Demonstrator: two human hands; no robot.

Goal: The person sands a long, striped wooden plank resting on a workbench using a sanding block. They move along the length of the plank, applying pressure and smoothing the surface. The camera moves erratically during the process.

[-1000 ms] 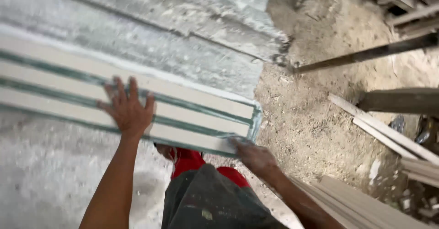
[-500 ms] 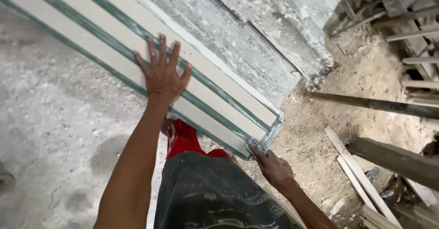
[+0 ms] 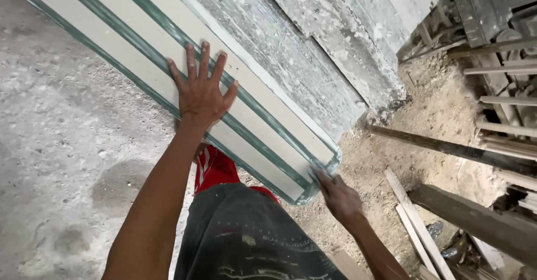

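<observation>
Now, hands: my left hand (image 3: 201,93) lies flat with fingers spread apart on the face of the stacked cream boards (image 3: 168,73); my right hand (image 3: 338,197) is closed on the boards' near end corner, fingers curled over the green edge.
Boards' position: the stack is directly under my left palm and runs away from my right hand, up and to the left.
Long axis: it runs diagonally, from the corner at my right fingertips, under my left palm, and on out of view past it.
Nearer hand: both touch the stack; the right holds the end, the left presses on the face farther along.
Beyond my left hand: grey rough sheets (image 3: 313,51) lie just past the boards, parallel to them.
To the right of my right hand: loose timber (image 3: 475,218) and thin slats (image 3: 417,224) lie on the sandy ground (image 3: 436,112), apart from the stack.
Below my hands: my dark shorts (image 3: 246,246) and a red shoe (image 3: 215,165), near the boards' lower edge.
</observation>
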